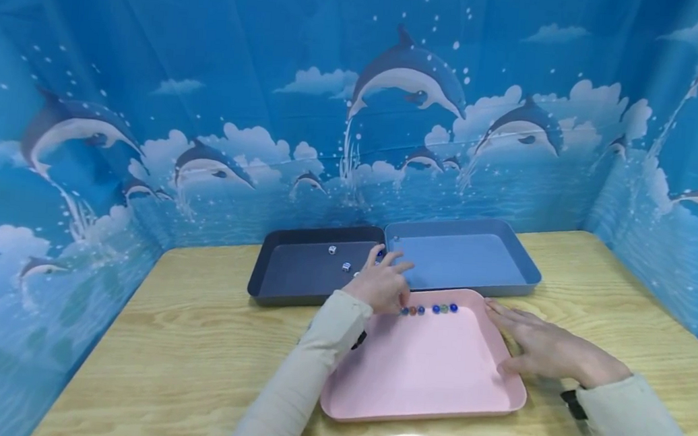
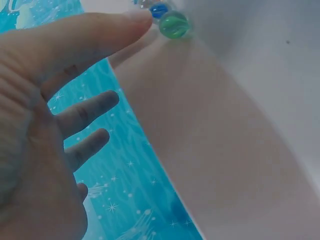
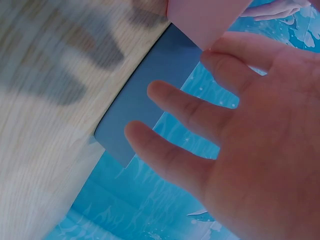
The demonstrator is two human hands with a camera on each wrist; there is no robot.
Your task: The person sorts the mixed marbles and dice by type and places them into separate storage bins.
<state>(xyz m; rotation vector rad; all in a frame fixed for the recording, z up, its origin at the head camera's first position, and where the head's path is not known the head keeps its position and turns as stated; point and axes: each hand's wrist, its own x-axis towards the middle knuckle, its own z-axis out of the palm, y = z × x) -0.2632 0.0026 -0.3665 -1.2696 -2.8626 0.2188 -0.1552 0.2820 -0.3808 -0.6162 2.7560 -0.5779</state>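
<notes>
My left hand [image 1: 378,289] reaches over the back left part of the pink tray [image 1: 418,365]. Its thumb and index finger point down to the left end of a row of glass marbles [image 1: 444,308]; the other fingers spread out. In the left wrist view, the thumb tip is right beside a blue marble [image 2: 159,10] and a green marble [image 2: 174,25]. The index fingertip is hidden behind the thumb, so whether a marble is pinched cannot be seen. With straight fingers, my right hand [image 1: 549,347] touches the tray's right rim near its back corner.
Behind the pink tray stand a black tray [image 1: 291,268], with several dice [image 1: 346,266] and dark blue marbles [image 1: 379,253], and a blue-grey tray [image 1: 462,256] with a small clear piece [image 1: 396,239]. A dolphin-print curtain [image 1: 307,127] closes off the wooden table's [image 1: 194,342] far side.
</notes>
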